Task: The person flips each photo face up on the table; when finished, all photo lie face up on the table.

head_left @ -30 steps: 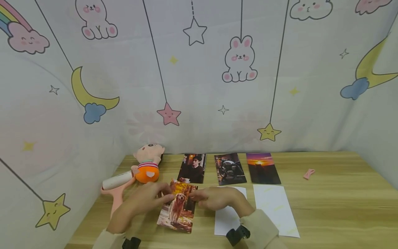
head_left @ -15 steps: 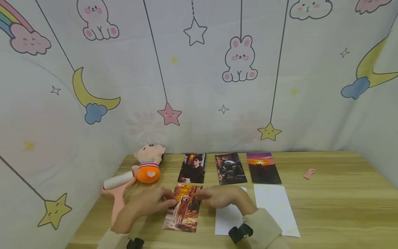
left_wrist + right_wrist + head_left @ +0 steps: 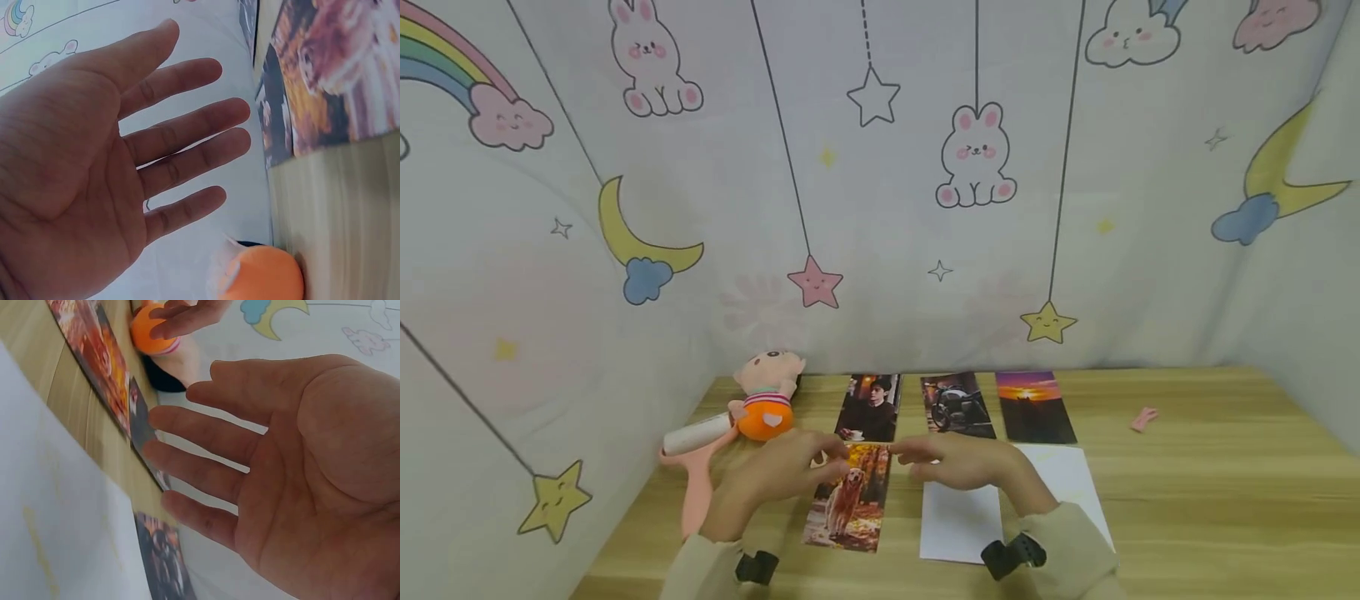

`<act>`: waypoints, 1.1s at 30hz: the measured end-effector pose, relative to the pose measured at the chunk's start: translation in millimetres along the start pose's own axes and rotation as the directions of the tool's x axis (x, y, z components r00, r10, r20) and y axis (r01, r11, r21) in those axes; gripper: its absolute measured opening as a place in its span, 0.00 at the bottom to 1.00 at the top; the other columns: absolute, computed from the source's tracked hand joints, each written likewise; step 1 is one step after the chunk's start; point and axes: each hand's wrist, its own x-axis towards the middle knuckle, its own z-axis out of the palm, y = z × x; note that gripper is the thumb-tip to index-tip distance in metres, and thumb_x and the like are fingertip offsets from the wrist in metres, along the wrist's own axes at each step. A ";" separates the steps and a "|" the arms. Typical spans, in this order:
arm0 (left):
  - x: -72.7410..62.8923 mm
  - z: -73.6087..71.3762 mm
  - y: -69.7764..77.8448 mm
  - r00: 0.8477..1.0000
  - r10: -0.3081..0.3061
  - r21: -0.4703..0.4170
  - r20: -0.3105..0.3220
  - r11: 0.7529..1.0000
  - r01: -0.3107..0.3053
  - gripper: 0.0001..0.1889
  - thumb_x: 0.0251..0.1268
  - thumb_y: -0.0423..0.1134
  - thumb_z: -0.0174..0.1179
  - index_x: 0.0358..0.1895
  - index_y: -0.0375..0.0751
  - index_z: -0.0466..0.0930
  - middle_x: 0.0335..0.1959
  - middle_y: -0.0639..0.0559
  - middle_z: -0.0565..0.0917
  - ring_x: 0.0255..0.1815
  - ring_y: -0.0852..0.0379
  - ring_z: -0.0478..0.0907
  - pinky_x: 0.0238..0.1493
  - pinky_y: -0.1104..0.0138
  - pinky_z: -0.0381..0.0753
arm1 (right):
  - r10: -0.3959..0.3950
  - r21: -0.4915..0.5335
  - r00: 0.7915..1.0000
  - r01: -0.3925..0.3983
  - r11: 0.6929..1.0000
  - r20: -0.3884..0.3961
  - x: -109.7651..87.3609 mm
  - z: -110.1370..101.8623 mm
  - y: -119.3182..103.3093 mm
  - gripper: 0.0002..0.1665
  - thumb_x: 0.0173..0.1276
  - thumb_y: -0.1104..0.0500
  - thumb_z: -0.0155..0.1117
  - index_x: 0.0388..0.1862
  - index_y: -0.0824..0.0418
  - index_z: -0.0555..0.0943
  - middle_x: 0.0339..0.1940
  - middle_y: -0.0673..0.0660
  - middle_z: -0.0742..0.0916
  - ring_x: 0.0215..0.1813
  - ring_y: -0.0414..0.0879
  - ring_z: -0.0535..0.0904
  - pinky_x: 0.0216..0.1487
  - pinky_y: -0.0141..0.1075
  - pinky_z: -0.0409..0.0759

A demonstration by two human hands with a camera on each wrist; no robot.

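Note:
A photo of a golden retriever among autumn leaves (image 3: pixel 847 508) lies on the wooden table, directly in front of a photo of a seated person (image 3: pixel 870 408). My left hand (image 3: pixel 786 471) hovers over the dog photo's left edge; in the left wrist view its fingers (image 3: pixel 187 134) are spread and nearly straight, with an empty palm. Past the photo's upper right corner is my right hand (image 3: pixel 962 460), partly over a white sheet (image 3: pixel 961 523). Seen from the right wrist, its fingers (image 3: pixel 200 434) extend loosely and hold nothing.
Motorcycle (image 3: pixel 957 407) and sunset (image 3: pixel 1036 408) photos lie along the back. Another white sheet (image 3: pixel 1071 479) is partly behind the right forearm. At left are a plush toy (image 3: pixel 765 400) and a pink lint roller (image 3: pixel 696 467); a pink clip (image 3: pixel 1144 419) lies at right.
The dog photo has shifted right and straightened below the portrait photo. Both hands have come off its edges and lifted, fingers loosened. The head view has tilted slightly.

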 end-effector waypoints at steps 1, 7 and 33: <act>2.7 0.1 2.5 1.000 0.004 -0.001 0.003 1.000 -0.004 0.15 0.74 0.49 0.58 0.48 0.41 0.85 0.39 0.57 0.87 0.33 0.65 0.81 0.37 0.65 0.81 | -0.003 -0.005 1.000 0.003 1.000 -0.008 -4.4 -1.7 1.8 0.26 0.80 0.56 0.50 0.73 0.64 0.69 0.66 0.63 0.79 0.68 0.55 0.74 0.68 0.47 0.71; 20.7 1.7 14.4 1.000 -0.003 0.022 0.008 1.000 0.003 0.16 0.73 0.52 0.58 0.50 0.44 0.85 0.40 0.57 0.86 0.35 0.63 0.80 0.37 0.64 0.80 | 0.035 0.016 0.998 -0.035 0.999 -0.042 -24.6 -11.3 8.9 0.25 0.80 0.57 0.51 0.71 0.63 0.71 0.65 0.64 0.80 0.67 0.56 0.75 0.66 0.51 0.72; 76.7 36.1 50.8 0.983 0.085 -0.096 0.164 0.993 -0.070 0.17 0.68 0.45 0.65 0.55 0.41 0.83 0.47 0.47 0.87 0.35 0.62 0.83 0.40 0.67 0.82 | 0.149 -0.108 0.981 -0.163 0.981 -0.121 -75.7 -28.7 37.8 0.19 0.76 0.59 0.55 0.60 0.66 0.81 0.50 0.56 0.89 0.57 0.54 0.82 0.58 0.52 0.77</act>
